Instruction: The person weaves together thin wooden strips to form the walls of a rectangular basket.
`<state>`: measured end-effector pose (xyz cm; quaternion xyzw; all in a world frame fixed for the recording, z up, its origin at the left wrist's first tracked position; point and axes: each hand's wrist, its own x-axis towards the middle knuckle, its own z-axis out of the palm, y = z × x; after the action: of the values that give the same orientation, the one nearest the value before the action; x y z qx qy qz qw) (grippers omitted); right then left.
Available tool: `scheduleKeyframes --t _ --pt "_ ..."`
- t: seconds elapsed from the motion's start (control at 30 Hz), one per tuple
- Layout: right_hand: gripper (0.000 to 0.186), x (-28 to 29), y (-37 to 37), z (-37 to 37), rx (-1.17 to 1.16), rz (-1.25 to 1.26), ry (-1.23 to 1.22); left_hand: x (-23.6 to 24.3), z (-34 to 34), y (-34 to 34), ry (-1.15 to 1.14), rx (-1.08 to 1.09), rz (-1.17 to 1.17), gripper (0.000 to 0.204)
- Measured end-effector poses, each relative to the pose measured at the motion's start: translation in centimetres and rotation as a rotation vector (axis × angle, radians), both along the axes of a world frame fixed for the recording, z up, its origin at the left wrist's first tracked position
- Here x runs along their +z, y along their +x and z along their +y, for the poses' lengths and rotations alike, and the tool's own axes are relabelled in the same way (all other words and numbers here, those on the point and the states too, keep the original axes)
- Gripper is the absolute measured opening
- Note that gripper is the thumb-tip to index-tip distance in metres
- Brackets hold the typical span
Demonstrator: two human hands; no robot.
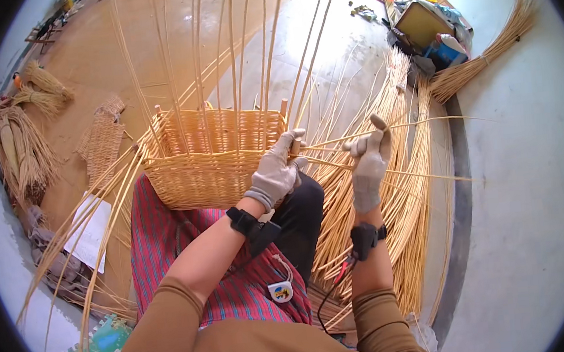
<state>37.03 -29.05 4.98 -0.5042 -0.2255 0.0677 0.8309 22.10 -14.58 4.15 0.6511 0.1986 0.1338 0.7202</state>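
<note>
A half-woven wicker basket (195,182) rests on my lap, over a red striped cloth (151,254). Tall upright canes (233,53) rise from its walls, and loose canes (88,216) stick out past its left corner. My gloved left hand (274,175) is closed round the basket's right front corner. To the right of it, my gloved right hand (369,172) is closed on wicker strands (326,163) that run out from that corner. Their ends reach further right beyond my fingers. The palm side of the right hand is partly hidden.
A large spread of loose canes (411,232) lies on the floor at my right, with a tied bundle (492,50) against the wall. Cluttered goods (424,26) stand at the far right. Bundled fibre (22,155), a flat woven piece (102,141) and white paper (91,229) lie at left.
</note>
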Motion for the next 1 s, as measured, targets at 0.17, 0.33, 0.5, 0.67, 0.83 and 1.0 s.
scheduleKeyframes --t 0.17,0.33,0.5,0.67,0.83,1.0 --pt "0.036 -0.4 -12.9 1.2 -0.059 -0.571 -0.611 -5.6 -0.1 1.8 0.145 0.075 -0.262 0.049" --pt "0.053 0.4 -14.7 6.2 0.333 -0.804 -0.387 -2.2 -1.3 -1.2 -0.569 0.009 -0.385 0.044" --pt "0.046 0.9 -5.6 4.5 0.099 -0.339 -0.645 -2.6 4.1 -6.5 -0.359 0.282 -0.265 0.030" --pt "0.045 0.5 -5.8 5.8 -0.012 -0.553 -1.154 0.8 7.2 -6.6 -0.037 0.308 -0.168 0.026" --pt "0.028 -3.6 -7.3 7.3 -0.444 -0.657 -1.154 7.7 4.3 2.7 0.800 0.072 -0.246 0.032" --pt "0.024 -11.5 -1.4 5.9 -0.385 -0.523 -0.930 4.8 1.0 -1.0 0.867 0.006 -0.589 0.056"
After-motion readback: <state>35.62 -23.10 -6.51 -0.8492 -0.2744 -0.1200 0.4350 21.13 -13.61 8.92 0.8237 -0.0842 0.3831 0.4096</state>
